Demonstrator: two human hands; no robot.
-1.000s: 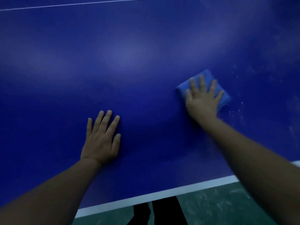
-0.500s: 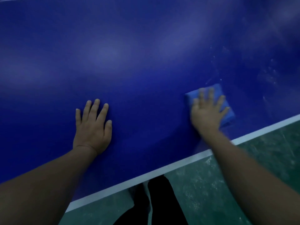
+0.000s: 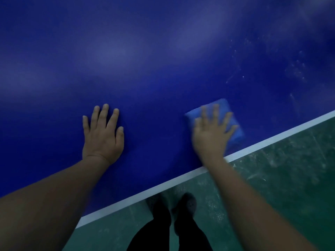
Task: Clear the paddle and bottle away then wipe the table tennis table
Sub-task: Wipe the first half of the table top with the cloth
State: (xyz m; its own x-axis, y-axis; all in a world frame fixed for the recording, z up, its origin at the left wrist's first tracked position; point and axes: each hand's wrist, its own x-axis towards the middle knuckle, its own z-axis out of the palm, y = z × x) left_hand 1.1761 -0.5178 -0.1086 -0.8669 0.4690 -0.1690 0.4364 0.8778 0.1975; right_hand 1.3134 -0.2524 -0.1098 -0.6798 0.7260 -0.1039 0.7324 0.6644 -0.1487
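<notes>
The dark blue table tennis table (image 3: 163,60) fills most of the view, with its white edge line (image 3: 181,180) running diagonally near me. My right hand (image 3: 212,134) presses flat on a folded light blue cloth (image 3: 222,109) close to that edge; the hand is blurred by motion. My left hand (image 3: 102,134) lies flat on the bare table surface with fingers spread, holding nothing. No paddle or bottle is in view.
Pale smudges and specks (image 3: 297,69) mark the table surface at the right. Beyond the edge is a green scuffed floor (image 3: 290,169). My dark-trousered legs and shoes (image 3: 172,223) stand right below the edge.
My right hand has slid the cloth toward me, from farther onto the table to just beside the white edge line. The left hand stays planted; the view has tilted down.
</notes>
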